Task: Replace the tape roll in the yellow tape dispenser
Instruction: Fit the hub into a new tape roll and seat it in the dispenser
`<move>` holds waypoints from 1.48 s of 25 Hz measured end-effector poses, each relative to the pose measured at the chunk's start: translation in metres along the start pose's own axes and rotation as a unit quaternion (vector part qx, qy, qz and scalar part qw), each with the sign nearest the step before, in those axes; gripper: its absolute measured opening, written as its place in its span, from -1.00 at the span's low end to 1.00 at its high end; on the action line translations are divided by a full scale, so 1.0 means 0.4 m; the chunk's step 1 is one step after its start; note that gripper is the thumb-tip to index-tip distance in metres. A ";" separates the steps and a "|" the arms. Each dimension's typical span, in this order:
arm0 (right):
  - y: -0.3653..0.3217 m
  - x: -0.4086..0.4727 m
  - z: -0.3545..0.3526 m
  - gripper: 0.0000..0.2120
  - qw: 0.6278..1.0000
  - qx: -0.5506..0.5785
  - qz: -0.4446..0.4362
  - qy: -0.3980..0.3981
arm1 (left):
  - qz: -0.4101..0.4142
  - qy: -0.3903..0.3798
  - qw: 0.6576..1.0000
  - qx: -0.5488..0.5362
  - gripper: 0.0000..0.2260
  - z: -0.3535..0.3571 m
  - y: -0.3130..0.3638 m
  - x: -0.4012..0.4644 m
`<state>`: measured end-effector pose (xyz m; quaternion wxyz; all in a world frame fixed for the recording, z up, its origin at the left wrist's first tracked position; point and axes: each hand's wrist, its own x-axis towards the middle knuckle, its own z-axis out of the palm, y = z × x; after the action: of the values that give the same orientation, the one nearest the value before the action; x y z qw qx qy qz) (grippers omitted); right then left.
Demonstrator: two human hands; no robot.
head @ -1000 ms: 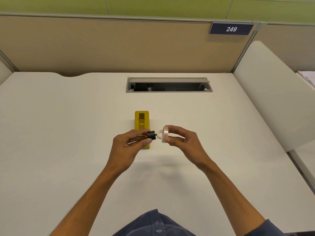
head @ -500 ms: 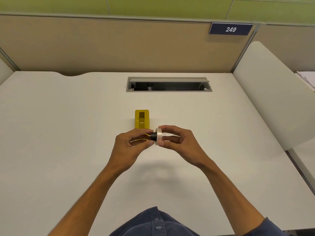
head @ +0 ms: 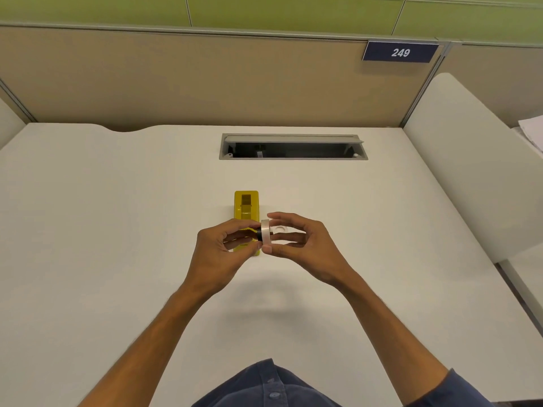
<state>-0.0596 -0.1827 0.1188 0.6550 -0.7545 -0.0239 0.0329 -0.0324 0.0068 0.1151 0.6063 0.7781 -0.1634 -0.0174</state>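
The yellow tape dispenser (head: 246, 207) lies on the white desk, its roll bay open and empty; my left hand covers its near end. My left hand (head: 219, 254) pinches a black spool core (head: 259, 234) above the desk. The clear tape roll (head: 266, 235) sits around that core, and my right hand (head: 302, 245) grips the roll's rim with thumb and fingers. A second small clear ring (head: 280, 229) lies on the desk behind my right fingers, partly hidden.
A grey cable tray opening (head: 293, 146) is set in the desk (head: 117, 230) beyond the dispenser. Beige partition walls stand at the back, a white divider panel (head: 470, 171) on the right. My blue shirt shows at the bottom edge.
One second ago the core and roll were held apart. My hands came together and the roll slid over the black core.
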 end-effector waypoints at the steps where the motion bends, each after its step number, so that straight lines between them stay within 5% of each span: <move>1: -0.003 -0.001 0.003 -0.47 0.999 -0.027 -0.005 0.031 | 0.000 0.004 1.000 0.001 -0.69 0.001 0.000 0.001; 6: 0.003 -0.022 0.059 -0.62 0.958 -0.169 -0.068 0.221 | 0.036 0.017 0.999 0.037 -0.72 0.009 -0.010 0.004; 12: 0.012 -0.006 0.114 -0.71 0.890 -0.350 -0.064 0.285 | 0.100 0.016 0.986 0.132 -0.73 0.019 -0.044 0.011; 19: 0.055 0.091 0.134 -0.71 0.884 -0.384 0.006 0.266 | 0.027 0.003 0.984 0.176 -0.40 0.043 -0.114 0.078; 24: 0.078 0.172 0.144 -0.73 0.902 -0.348 0.065 0.249 | 0.023 0.008 0.965 0.261 -0.61 0.024 -0.148 0.143; 37: 0.103 0.300 0.153 -0.70 0.892 -0.366 0.091 0.248 | 0.017 -0.020 0.974 0.224 -0.59 -0.009 -0.208 0.252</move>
<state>0.0546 -0.1186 0.0674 0.3110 -0.9236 0.1972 -0.1068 0.0832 0.0001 0.0544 0.4133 0.8907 -0.1887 0.0145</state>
